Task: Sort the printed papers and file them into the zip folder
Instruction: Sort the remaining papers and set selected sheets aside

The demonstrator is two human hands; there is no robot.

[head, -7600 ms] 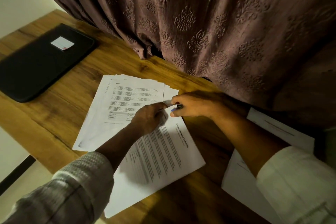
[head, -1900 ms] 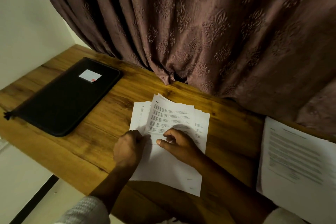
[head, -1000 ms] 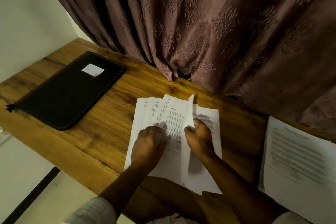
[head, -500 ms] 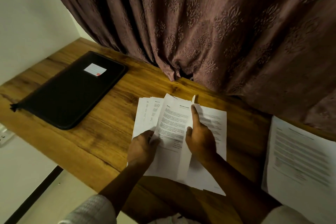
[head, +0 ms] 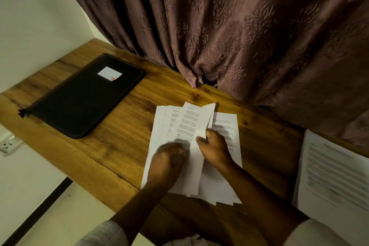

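My right hand pinches 1 lifted white printed sheet; my left hand, fingers curled, presses the fanned white papers on the wooden desk, black zip folder well left.

the desk is warm honey-brown wood with darker grain lines and some dark knots. the zip folder is plain black, and on it sits a white label with a small red mark at one corner. the printed papers are white with black text in lines. another sheet at the right is also white with grey-black text. the curtain is dull mauve-brown, with an embossed floral medallion pattern in the same colour. the wall is pale cream. the wall socket is white. the left sleeve is light grey with a fine woven texture, the right sleeve cream white.
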